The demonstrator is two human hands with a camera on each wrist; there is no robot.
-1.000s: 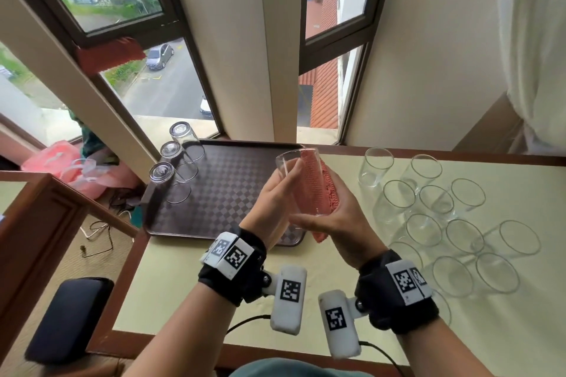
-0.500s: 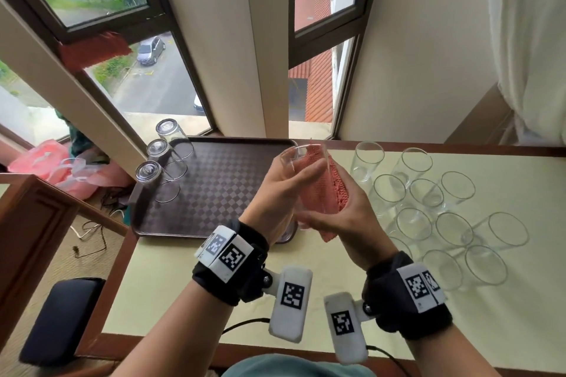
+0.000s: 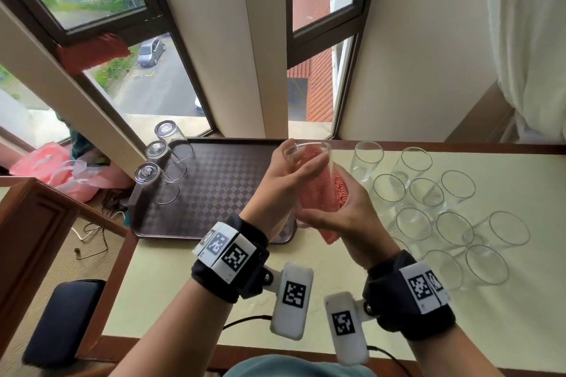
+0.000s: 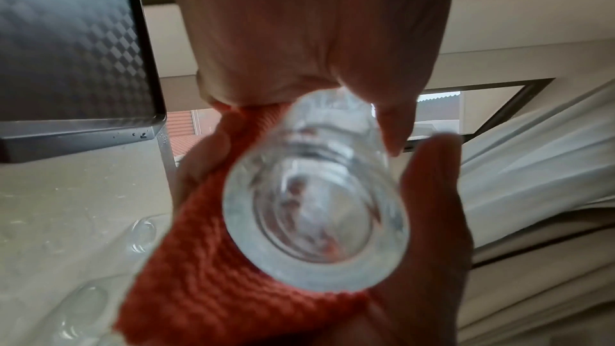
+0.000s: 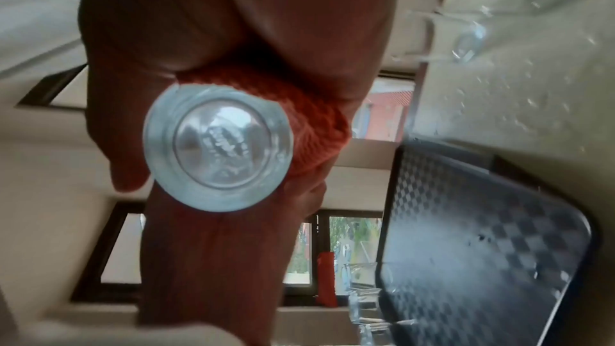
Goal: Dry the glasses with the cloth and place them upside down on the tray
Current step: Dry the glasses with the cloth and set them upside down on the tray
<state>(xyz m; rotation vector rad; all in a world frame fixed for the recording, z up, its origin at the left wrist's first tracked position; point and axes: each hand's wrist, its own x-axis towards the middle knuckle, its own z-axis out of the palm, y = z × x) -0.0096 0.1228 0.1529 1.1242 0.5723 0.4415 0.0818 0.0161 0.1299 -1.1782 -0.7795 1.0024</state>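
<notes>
A clear glass (image 3: pixel 312 153) is held mouth-up above the right edge of the dark checkered tray (image 3: pixel 214 193). My left hand (image 3: pixel 294 168) grips its left side. My right hand (image 3: pixel 327 208) wraps the salmon-red cloth (image 3: pixel 340 190) round the glass's right side and lower part. In the left wrist view the thick glass base (image 4: pixel 316 209) faces the camera with the cloth (image 4: pixel 199 272) beside it. The right wrist view shows the base (image 5: pixel 218 149) against the cloth (image 5: pixel 316 120). Three glasses (image 3: pixel 156 151) stand upside down along the tray's left side.
Several upright glasses (image 3: pixel 425 193) crowd the table to the right of my hands. The table top (image 3: pixel 183 285) is pale, with a wooden rim. Windows and a wall stand right behind the tray. A dark stool (image 3: pixel 61 321) sits on the floor at the left.
Both hands keep hold of the glass and the cloth above the tray's right edge. The cloth has shifted slightly along the glass's side. My head view has tilted a little.
</notes>
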